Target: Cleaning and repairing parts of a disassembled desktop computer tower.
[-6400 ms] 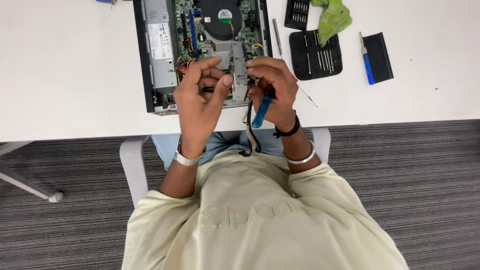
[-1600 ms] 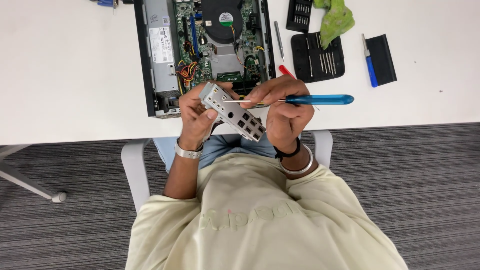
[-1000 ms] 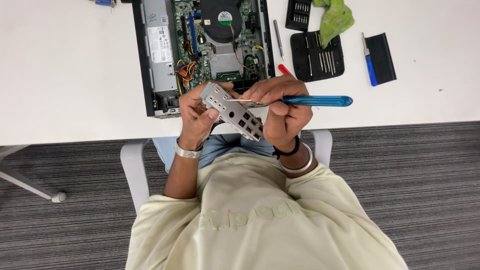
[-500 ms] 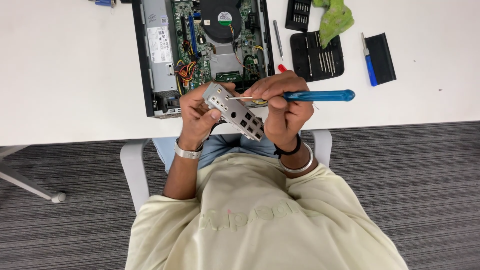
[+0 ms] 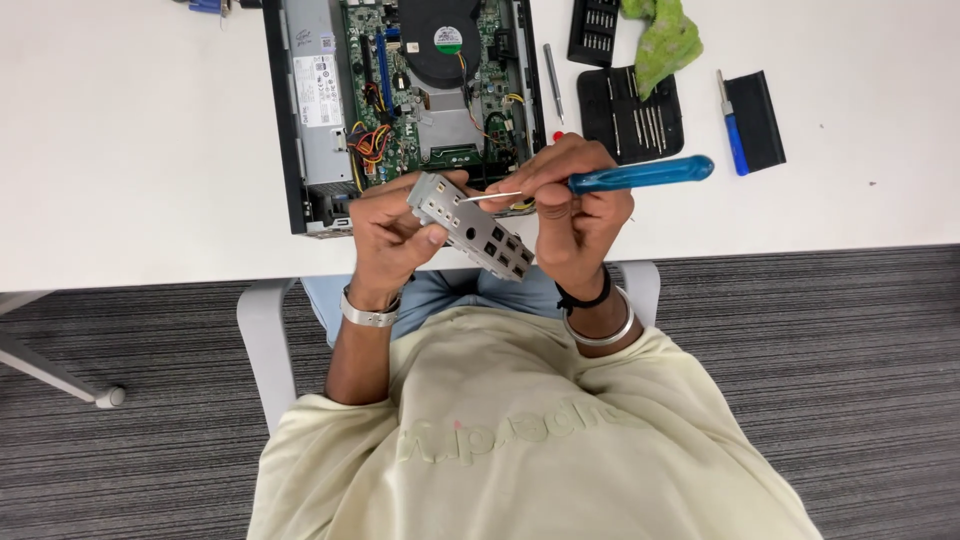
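Over the near edge of the surface (image 5: 120, 200), the left hand (image 5: 385, 235) grips a metal bracket (image 5: 470, 225); the right hand (image 5: 570, 215) pinches a blue screwdriver (image 5: 640, 175) against it.

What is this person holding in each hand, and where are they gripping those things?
The left hand grips the perforated grey metal bracket by its upper-left end. The right hand holds the blue-handled screwdriver near where shaft meets handle.

Bright, even overhead light; sharp focus.
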